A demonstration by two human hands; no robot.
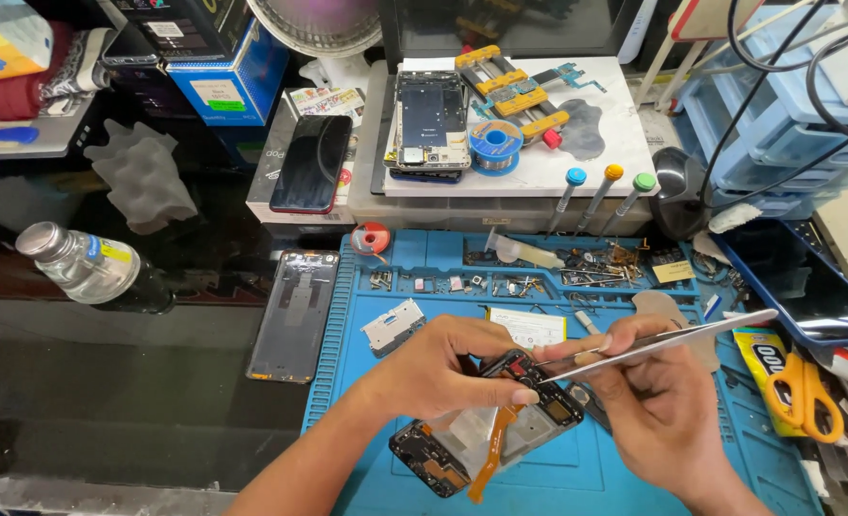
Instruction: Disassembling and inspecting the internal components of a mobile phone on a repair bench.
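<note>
Head view. L hand (443, 368) pinches the top end of an opened phone frame (486, 420), thumb and fingers pressed on it; frame lies tilted near the front edge of the blue repair mat (625, 473), orange flex cable (496, 444) trailing across it. R hand (658, 392) grips metal tweezers (663, 341), fingers closed on the shaft, tips at the frame's top end by the L thumb. Grey back cover (295, 315) just off the mat's L edge. Orange-handled scissors (806, 392) at mat's R edge. Three screwdrivers (601, 196) stand at the back edge.
</note>
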